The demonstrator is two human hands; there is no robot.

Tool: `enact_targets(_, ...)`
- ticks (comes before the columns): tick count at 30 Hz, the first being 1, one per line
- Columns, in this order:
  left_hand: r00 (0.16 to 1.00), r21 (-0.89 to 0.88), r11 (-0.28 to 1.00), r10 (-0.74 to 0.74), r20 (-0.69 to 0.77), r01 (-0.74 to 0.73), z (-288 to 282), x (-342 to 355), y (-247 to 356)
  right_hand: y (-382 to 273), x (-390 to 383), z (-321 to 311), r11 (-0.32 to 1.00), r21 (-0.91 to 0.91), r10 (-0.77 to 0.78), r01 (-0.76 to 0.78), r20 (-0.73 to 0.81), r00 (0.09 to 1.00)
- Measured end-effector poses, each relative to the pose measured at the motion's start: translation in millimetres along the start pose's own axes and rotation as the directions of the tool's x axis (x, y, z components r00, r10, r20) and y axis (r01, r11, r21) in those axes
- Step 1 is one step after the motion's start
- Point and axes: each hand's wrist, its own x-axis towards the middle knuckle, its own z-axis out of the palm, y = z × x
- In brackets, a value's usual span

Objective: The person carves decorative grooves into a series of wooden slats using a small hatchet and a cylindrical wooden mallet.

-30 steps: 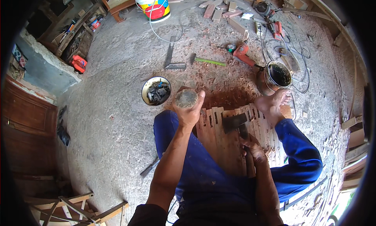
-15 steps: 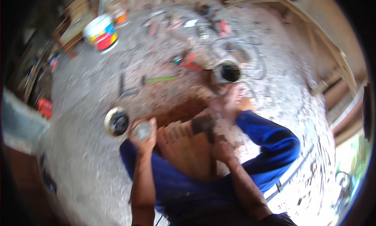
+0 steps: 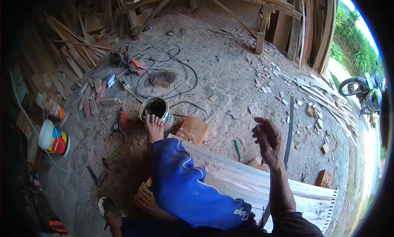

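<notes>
Planks [image 3: 246,179] lie side by side beneath and right of the bent leg [image 3: 176,183], perhaps to align their slotted ends, with the right hand [image 3: 269,140] nearby, empty, fingers loosely curled, and the dim left hand's [image 3: 111,214] grip impossible to tell.

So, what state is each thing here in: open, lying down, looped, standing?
Right hand: raised, empty, fingers loosely bent
Pale boards: laid side by side
Bucket by the foot: upright, uncovered
Drill: lying down; on or off, can't tell
Hammer: lying down
Black cable: loosely looped
Motorbike: standing upright
</notes>
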Motion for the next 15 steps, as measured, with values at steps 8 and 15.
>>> enact_targets(8, 0.998, 0.176, 0.983, 0.037, 0.059, -0.047, 15.5, 1.8, 31.6, 337.5, -2.3, 2.3, 0.666, -0.741, 0.334, 0.082, 0.395, 0.856)
enact_targets(15, 0.999, 0.229, 0.973, -0.029, 0.021, 0.024, -2.5, 3.7, 76.1, 333.8, 10.7, 44.7, 0.340, -0.941, 0.677, 0.005, 0.248, 0.693)
